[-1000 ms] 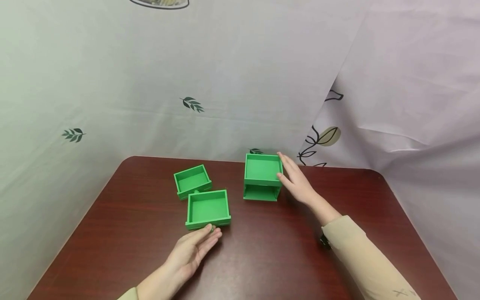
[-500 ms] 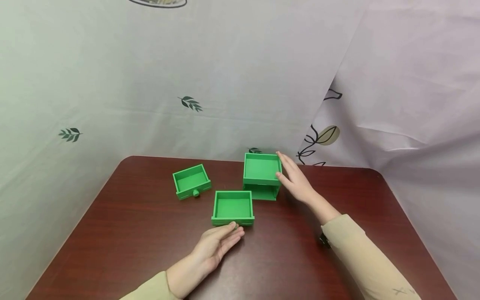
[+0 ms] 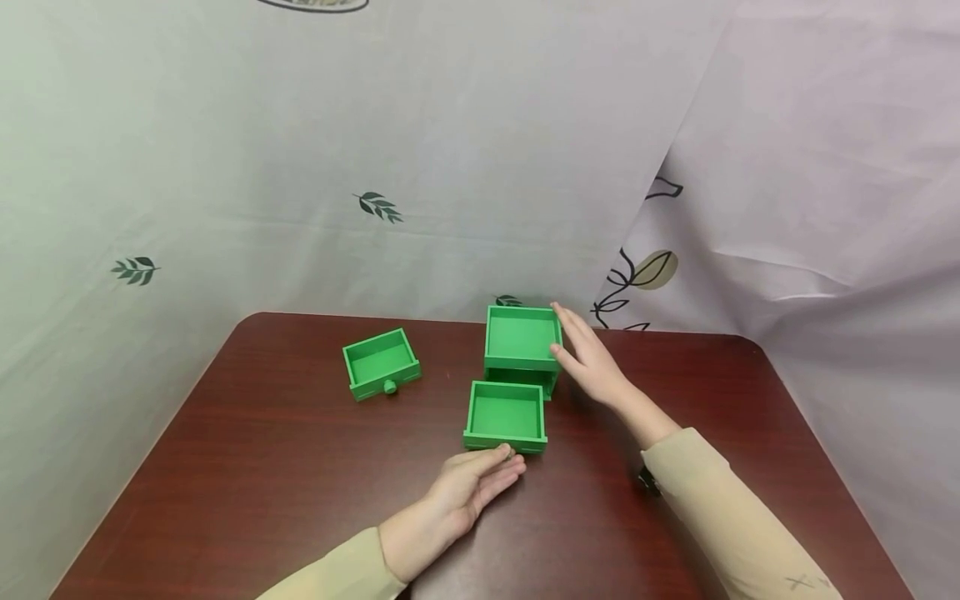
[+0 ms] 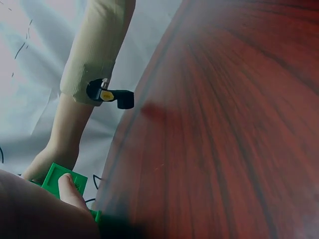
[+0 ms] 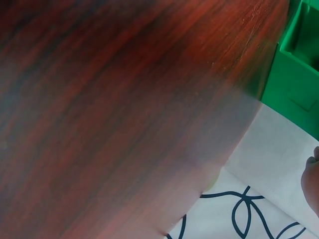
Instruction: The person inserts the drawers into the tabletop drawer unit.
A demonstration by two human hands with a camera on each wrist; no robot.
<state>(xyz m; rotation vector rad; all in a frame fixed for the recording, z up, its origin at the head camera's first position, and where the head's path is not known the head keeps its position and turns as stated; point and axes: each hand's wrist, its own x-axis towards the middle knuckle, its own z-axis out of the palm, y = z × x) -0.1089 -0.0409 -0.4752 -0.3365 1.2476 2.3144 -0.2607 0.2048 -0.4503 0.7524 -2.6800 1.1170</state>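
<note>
My left hand [image 3: 467, 490] pinches the knob at the front of a small green drawer [image 3: 507, 413], thumb on top. That drawer sits right in front of the lower opening of a green toy cabinet [image 3: 522, 337], lined up with it; whether its back edge is inside cannot be told. Straight fingers of my right hand [image 3: 592, 360] rest along the cabinet's right side. The cabinet's top is a shallow open tray. In the right wrist view a green box wall [image 5: 291, 94] shows at the right edge, beside a fingertip.
A second green drawer [image 3: 381, 363] with a round knob lies turned slightly at the back left of the dark red wooden table [image 3: 262, 467]. A pale cloth [image 3: 465, 150] with printed leaves hangs behind the table. A black wrist camera mount [image 4: 110, 94] juts from the right sleeve.
My left hand has slid the drawer rightward over the table, away from the second drawer, to the cabinet's front. The right hand has stayed at the cabinet's side.
</note>
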